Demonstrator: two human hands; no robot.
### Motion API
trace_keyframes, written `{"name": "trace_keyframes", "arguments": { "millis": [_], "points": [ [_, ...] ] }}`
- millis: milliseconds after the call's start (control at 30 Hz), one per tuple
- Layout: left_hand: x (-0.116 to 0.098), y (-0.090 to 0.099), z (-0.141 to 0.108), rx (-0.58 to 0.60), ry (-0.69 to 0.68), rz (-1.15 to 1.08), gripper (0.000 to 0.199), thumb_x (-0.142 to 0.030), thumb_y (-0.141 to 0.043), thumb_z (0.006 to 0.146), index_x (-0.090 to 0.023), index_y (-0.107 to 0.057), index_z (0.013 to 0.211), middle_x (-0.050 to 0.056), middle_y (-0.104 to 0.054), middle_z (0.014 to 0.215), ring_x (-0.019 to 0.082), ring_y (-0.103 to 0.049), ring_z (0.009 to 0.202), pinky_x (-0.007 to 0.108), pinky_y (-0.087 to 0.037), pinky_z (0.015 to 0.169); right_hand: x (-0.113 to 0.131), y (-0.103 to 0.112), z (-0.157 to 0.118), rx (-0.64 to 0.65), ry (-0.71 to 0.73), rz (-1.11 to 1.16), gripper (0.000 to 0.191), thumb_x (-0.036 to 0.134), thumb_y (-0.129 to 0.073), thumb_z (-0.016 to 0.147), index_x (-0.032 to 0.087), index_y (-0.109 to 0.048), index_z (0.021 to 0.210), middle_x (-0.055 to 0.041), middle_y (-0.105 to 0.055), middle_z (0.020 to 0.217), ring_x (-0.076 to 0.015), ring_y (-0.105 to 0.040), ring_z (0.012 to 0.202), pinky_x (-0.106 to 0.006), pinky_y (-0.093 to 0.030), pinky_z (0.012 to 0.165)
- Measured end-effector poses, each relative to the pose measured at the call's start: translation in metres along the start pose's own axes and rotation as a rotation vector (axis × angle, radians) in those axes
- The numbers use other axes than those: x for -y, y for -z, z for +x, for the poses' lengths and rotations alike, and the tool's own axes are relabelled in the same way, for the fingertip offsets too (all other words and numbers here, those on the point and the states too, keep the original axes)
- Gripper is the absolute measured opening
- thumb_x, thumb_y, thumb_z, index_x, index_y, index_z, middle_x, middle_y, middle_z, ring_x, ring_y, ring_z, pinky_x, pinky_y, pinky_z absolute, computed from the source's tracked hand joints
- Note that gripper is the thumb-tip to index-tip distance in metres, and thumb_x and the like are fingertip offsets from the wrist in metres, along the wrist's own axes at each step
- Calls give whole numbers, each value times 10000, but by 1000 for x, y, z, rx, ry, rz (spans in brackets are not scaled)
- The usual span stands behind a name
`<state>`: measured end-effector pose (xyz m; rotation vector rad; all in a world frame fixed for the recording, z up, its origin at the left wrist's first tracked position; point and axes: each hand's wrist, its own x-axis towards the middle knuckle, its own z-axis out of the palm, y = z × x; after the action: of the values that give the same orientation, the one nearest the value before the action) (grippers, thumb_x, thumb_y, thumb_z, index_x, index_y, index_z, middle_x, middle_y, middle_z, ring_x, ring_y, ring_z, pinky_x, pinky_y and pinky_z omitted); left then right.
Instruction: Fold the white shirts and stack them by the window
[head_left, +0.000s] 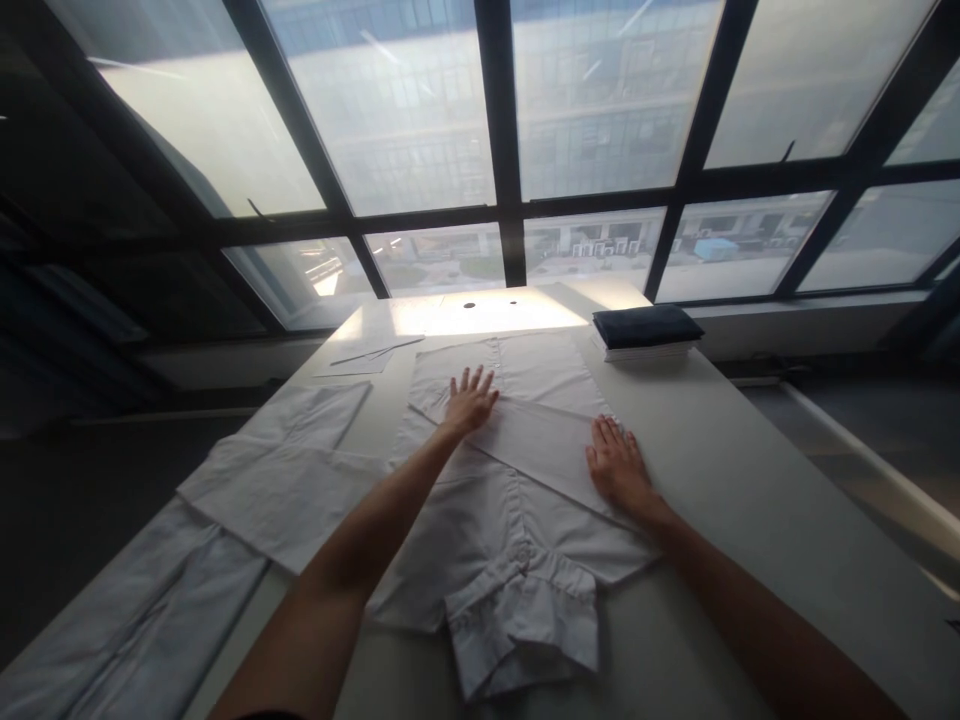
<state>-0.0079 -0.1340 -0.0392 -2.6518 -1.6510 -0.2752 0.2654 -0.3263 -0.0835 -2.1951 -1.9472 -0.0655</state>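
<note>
A white shirt (457,520) lies spread on the white table (720,480), its collar toward me and its buttoned front facing up. One sleeve (540,440) runs across the shirt body at a slant. My left hand (470,402) rests with spread fingers on the upper left part of the sleeve and shirt. At the shirt's right edge, my right hand (619,462) lies flat on the folded sleeve, fingers stretched out. Neither hand grips anything that shows.
More white garments (277,480) lie along the table's left side and hang over its edge. A folded stack with a dark item on top (646,326) sits at the back right. Papers (364,358) lie at the back left. Large windows stand beyond the table.
</note>
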Motion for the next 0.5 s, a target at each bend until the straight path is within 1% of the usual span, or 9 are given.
{"name": "trace_keyframes", "arguments": {
  "millis": [33,100,167,233,300,400,500],
  "points": [
    [-20,-4,-10,16,-75,-30,622,-530,-237,1048,-274,-289,1613,60,-216,1691,352,-98,1561,638,-95,1220,0,0,0,2,1,0,627,303,-256,1007,51,-338,1575,-148,-255,1661,-273,-209,1542,-506,-144,1243],
    [-55,-14,-30,89,-194,-87,630,-586,-255,1036,-317,-298,1605,44,-274,1673,363,-150,1551,666,-151,1201,0,0,1,2,2,1,625,303,-250,1008,54,-341,1574,-148,-261,1660,-272,-213,1540,-513,-148,1242],
    [-77,-21,-45,88,-234,-102,629,-616,-277,1026,-347,-321,1593,34,-274,1673,371,-153,1550,667,-154,1201,0,1,1,-1,2,0,624,303,-242,1010,53,-342,1573,-148,-267,1658,-271,-216,1539,-516,-152,1241],
    [-86,-23,-54,84,-236,-100,619,-609,-291,1027,-353,-331,1589,33,-268,1675,369,-153,1550,654,-152,1208,0,2,-1,-8,1,-2,622,301,-239,1011,51,-345,1571,-147,-273,1657,-270,-218,1538,-512,-156,1240],
    [-87,-20,-59,97,-238,-95,617,-590,-299,1033,-333,-332,1593,45,-266,1675,369,-158,1549,652,-160,1208,2,3,-6,-20,-7,-4,618,300,-247,1011,58,-355,1569,-144,-280,1655,-272,-218,1538,-509,-158,1239],
    [-89,-16,-68,99,-258,-93,624,-583,-300,1037,-308,-331,1596,58,-262,1675,368,-162,1548,654,-164,1207,3,3,-21,-38,-26,-13,606,293,-260,1010,81,-371,1567,-140,-301,1649,-273,-226,1535,-515,-140,1240],
    [-95,-19,-81,75,-280,-82,620,-591,-285,1041,-323,-321,1598,42,-257,1677,348,-172,1550,633,-165,1216,3,2,-40,-50,-45,-26,601,284,-255,1013,77,-368,1567,-140,-311,1646,-267,-229,1534,-512,-118,1243]
  ]
}}
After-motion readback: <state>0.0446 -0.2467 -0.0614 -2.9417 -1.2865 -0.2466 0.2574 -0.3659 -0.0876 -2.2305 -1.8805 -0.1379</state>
